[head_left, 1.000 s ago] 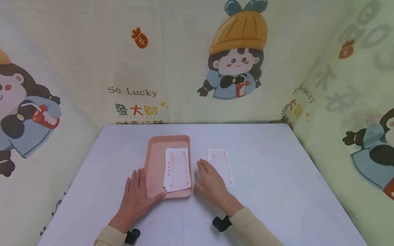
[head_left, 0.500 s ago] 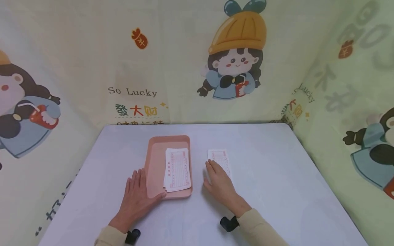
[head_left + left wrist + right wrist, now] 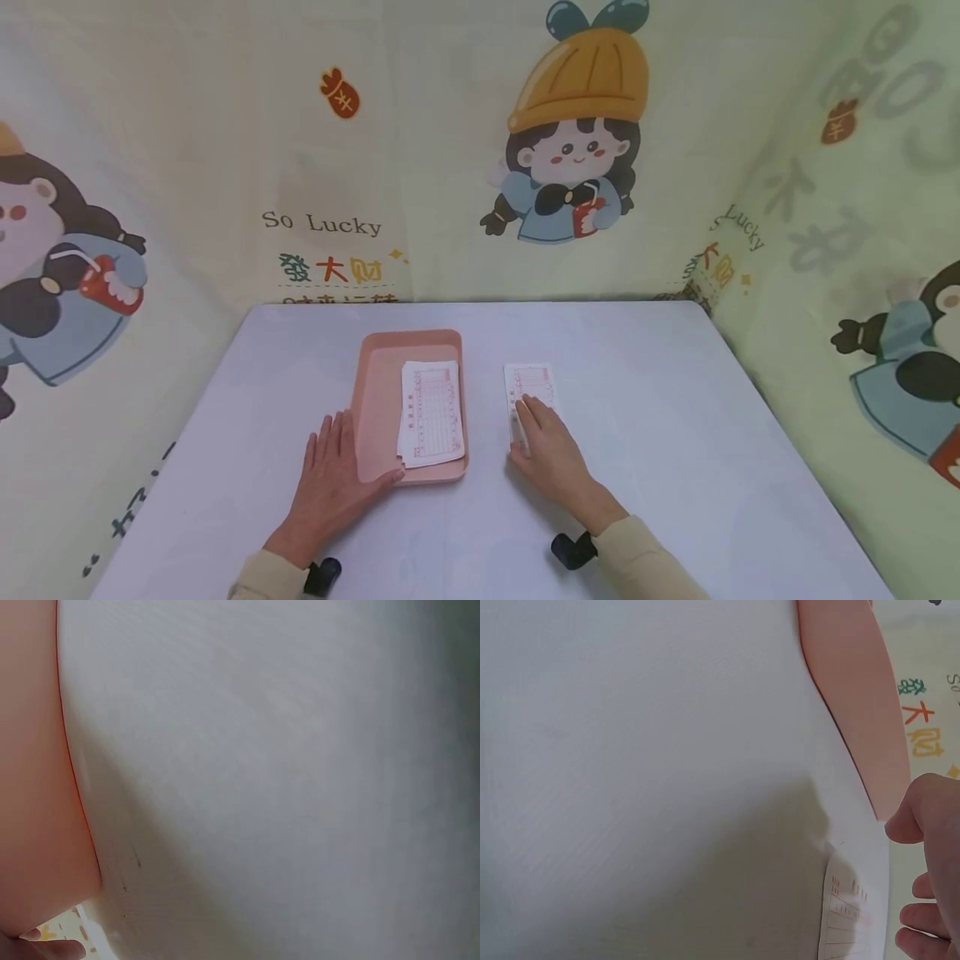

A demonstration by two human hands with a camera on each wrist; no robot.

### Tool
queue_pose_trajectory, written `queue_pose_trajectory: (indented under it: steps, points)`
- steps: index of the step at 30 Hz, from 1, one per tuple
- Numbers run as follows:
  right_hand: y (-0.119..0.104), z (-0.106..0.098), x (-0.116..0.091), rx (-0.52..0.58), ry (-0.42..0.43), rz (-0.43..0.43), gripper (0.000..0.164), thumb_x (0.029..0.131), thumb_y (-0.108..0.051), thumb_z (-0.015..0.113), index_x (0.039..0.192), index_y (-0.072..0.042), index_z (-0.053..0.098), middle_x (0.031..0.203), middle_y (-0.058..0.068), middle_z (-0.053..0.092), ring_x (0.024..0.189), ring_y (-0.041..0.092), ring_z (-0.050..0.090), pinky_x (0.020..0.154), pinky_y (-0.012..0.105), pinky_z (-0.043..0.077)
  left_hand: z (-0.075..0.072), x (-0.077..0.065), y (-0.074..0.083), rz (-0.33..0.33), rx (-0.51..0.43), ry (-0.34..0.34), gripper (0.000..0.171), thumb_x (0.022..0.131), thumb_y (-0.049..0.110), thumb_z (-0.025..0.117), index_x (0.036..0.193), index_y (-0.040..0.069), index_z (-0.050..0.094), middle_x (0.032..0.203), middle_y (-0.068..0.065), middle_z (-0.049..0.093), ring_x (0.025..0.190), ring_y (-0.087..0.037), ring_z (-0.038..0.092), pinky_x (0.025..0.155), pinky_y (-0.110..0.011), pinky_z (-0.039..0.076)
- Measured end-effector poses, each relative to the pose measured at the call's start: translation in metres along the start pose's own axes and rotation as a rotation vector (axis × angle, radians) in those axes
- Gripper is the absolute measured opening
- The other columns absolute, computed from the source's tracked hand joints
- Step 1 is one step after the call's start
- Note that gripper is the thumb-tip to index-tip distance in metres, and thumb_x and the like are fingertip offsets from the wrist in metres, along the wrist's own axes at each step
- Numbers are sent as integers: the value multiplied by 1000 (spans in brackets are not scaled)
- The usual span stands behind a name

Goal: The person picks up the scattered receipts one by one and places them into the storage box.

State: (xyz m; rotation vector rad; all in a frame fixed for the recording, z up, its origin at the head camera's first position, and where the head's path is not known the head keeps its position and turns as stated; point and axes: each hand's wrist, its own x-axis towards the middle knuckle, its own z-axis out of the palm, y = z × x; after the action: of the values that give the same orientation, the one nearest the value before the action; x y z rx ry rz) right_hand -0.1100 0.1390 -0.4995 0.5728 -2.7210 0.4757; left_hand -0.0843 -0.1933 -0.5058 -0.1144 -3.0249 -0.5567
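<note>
A pink tray (image 3: 375, 392) lies on the white table with a stack of white paper slips (image 3: 435, 417) printed in red ruled lines along its right side. My left hand (image 3: 330, 475) rests at the tray's lower left corner, fingers extended and thumb along the near rim. To the right of the tray is another printed slip (image 3: 531, 382) flat on the table. Over its lower part is my right hand (image 3: 555, 458), fingers forward and thumb apart, hiding some of the print. The right wrist view shows the thumb (image 3: 919, 810) apart from the slip (image 3: 844, 919), which lies in shadow.
A patterned cloth (image 3: 442, 167) with cartoon figures and lettering hangs behind the table and at both sides. The white table top (image 3: 645, 400) extends to the right of the slip. Black wrist devices (image 3: 573, 550) are on both wrists.
My right hand has moved right from beside the tray to over the single slip. My left hand and the tray have stayed in place.
</note>
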Motion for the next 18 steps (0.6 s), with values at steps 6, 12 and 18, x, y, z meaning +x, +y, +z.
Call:
queue_pose_trajectory:
  steps: [6, 12, 18]
  points:
    - [4, -1, -2, 1, -9, 10, 62, 79, -18, 76, 132, 7, 57, 139, 24, 56, 129, 39, 55, 107, 52, 46, 0, 1, 0, -15, 8, -20, 128, 74, 80, 61, 156, -6, 11, 160, -29, 20, 150, -48, 13, 120, -64, 11]
    - [9, -1, -7, -16, -36, 32, 61, 80, -20, 75, 131, 8, 57, 138, 26, 56, 129, 41, 54, 108, 54, 45, 0, 1, 2, -10, -5, -24, 128, 75, 79, 61, 155, -7, 11, 160, -30, 19, 150, -49, 13, 121, -64, 10]
    - [12, 1, -10, 5, -94, 65, 67, 83, -27, 75, 136, 8, 52, 142, 26, 52, 133, 41, 50, 112, 56, 40, 1, 1, 3, 2, -4, 4, 127, 75, 78, 62, 155, -7, 14, 159, -31, 23, 148, -49, 16, 119, -65, 13]
